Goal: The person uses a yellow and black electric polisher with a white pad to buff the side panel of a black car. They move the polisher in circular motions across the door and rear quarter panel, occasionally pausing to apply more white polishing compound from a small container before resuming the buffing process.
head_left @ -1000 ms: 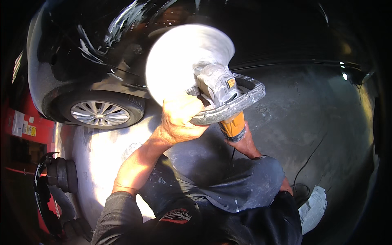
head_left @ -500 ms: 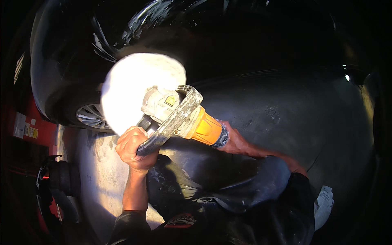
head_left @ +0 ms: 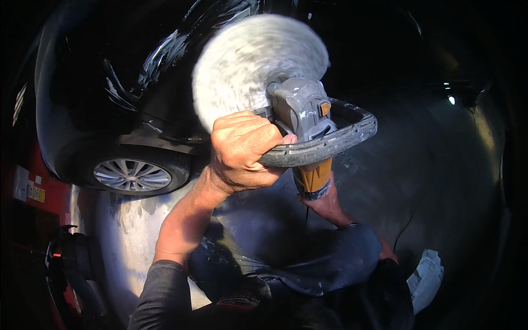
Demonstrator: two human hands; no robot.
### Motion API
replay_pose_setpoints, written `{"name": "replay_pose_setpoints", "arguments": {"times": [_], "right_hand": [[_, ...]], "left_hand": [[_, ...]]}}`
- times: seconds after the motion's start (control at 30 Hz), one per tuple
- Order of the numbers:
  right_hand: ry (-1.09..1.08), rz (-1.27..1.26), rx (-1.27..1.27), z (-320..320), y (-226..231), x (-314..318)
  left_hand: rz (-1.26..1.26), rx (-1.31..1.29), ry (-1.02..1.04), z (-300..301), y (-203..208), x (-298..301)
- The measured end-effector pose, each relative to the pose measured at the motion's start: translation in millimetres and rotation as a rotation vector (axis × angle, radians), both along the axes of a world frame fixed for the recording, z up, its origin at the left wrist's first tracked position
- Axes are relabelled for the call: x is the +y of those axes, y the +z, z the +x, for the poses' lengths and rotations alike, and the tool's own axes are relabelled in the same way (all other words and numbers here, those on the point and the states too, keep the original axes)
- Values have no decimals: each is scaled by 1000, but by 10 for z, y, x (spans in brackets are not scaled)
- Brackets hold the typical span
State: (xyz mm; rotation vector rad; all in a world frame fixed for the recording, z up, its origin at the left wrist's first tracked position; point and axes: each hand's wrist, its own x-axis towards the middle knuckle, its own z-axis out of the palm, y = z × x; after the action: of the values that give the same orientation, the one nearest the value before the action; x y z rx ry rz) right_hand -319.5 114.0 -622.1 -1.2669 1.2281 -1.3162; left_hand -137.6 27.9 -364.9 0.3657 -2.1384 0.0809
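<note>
We see a fluffy white wool polishing pad [head_left: 258, 66], fuzzy and matt, on a grey-and-orange plastic polisher [head_left: 305, 126] with a dusty, rough grey hoop handle [head_left: 330, 144]. The black car body [head_left: 104, 93] shines glossy; its silver alloy wheel [head_left: 131, 175] looks smooth metal.

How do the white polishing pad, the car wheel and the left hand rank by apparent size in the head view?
1. White polishing pad, clearly largest.
2. Car wheel and left hand look about alike; the hand is much nearer the camera, so I do not rank them.
</note>
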Motion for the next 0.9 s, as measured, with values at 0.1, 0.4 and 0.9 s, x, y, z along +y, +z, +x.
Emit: {"name": "replay_pose_setpoints", "arguments": {"times": [0.1, 0.4, 0.9], "right_hand": [[-41, -8, 66, -88, 42, 11], [313, -83, 302, 42, 102, -74], [734, 1, 240, 935, 119, -561]], "left_hand": [[58, -69, -5, -76, -31, -5], [273, 230, 197, 1066, -501, 467], [179, 487, 381, 2427, -529, 989]]}}
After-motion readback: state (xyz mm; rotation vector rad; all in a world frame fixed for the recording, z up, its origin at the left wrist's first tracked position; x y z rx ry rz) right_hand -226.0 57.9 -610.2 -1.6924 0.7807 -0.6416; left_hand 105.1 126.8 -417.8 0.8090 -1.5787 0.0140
